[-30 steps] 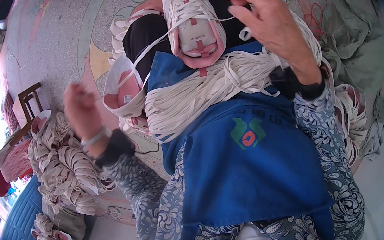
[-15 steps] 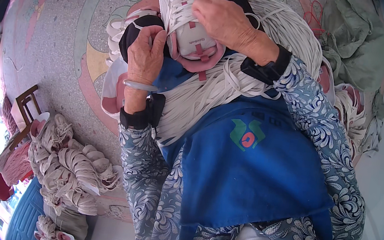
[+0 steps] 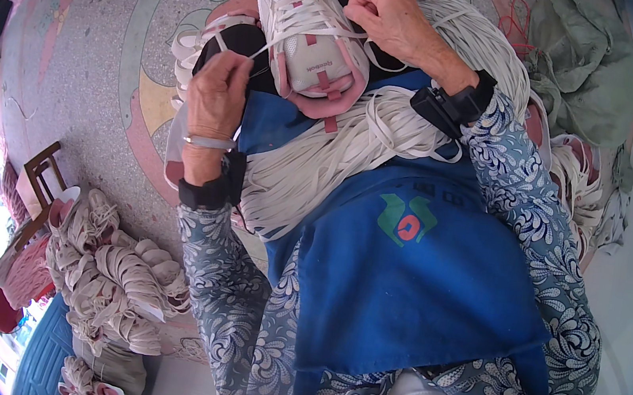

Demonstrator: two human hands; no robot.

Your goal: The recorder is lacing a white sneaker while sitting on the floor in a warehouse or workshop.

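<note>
A white and grey sneaker [image 3: 315,57] with pink trim and a pink heel lining sits with its toe away from me on the dark cloth over my lap. White laces [image 3: 308,20] criss-cross its front. Left of the shoe, my left hand [image 3: 218,93] is closed in a pinch on a shoelace, which runs taut to the eyelets. My right hand [image 3: 395,28] is just right of the shoe, its fingers curled together; what they hold, if anything, is hidden. A loose lace end hangs below that hand. Across my lap lies a thick bundle of white laces [image 3: 330,155].
Several laced shoes [image 3: 119,267] are piled at the left, near a wooden chair [image 3: 44,170] and a blue plastic surface [image 3: 44,353]. More shoes [image 3: 575,176] lie at the right, beside a grey-green cloth [image 3: 581,72]. My blue apron [image 3: 416,290] covers my front.
My right hand has drawn off the laces to the right. My left hand has moved left and slightly down, pulling a lace out straight. The shoe has shifted slightly.
</note>
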